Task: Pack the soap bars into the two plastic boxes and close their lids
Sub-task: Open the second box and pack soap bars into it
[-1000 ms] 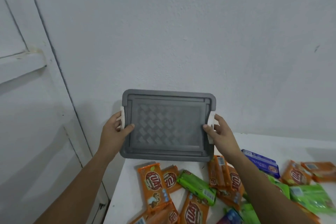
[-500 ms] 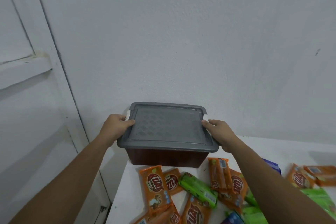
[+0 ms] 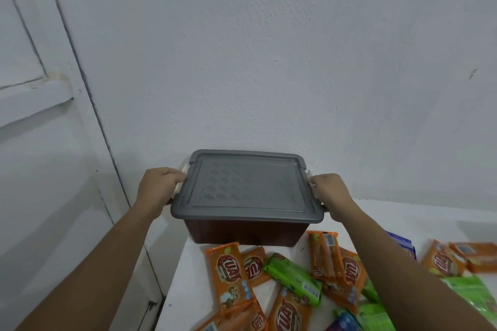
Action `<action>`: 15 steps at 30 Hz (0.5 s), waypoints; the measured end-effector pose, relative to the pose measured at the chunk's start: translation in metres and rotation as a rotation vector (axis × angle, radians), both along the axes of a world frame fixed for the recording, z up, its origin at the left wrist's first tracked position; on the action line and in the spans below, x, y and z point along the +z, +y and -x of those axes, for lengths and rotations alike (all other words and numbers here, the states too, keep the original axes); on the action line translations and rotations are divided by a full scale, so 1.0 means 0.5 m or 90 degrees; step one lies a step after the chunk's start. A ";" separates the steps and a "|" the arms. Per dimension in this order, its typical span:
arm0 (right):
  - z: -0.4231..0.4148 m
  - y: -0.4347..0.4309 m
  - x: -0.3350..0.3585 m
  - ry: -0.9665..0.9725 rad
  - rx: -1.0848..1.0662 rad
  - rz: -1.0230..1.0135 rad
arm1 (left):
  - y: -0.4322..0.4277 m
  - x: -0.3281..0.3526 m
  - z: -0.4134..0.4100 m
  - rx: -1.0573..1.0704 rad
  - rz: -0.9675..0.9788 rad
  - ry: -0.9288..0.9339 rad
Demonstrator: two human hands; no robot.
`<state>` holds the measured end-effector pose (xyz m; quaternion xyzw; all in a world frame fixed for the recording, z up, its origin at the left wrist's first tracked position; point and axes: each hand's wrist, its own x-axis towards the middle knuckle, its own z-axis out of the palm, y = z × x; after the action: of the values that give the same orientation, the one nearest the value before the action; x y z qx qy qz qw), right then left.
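Prob. home rm: plain white wall (image 3: 295, 48), panel door (image 3: 32, 169).

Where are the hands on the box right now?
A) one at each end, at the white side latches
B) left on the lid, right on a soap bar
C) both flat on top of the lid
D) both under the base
A: the left hand and right hand each grip one end of the brown box, fingers curled at the white latches.
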<state>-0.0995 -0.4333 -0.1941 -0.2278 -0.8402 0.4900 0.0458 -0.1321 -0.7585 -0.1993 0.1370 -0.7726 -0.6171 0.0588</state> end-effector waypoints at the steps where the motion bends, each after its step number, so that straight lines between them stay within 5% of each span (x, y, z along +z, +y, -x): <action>1: -0.003 0.001 0.001 -0.011 -0.016 0.067 | -0.003 -0.002 0.000 0.008 -0.058 -0.024; 9: -0.030 0.006 -0.005 -0.032 -0.044 0.309 | -0.008 -0.023 -0.015 -0.020 -0.178 -0.088; 15: -0.045 0.007 -0.007 0.051 -0.002 0.222 | 0.000 -0.013 -0.018 -0.051 -0.075 0.007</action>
<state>-0.0768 -0.4297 -0.1975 -0.2141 -0.7396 0.6368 0.0397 -0.1230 -0.7585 -0.2058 0.1062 -0.7396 -0.6640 0.0300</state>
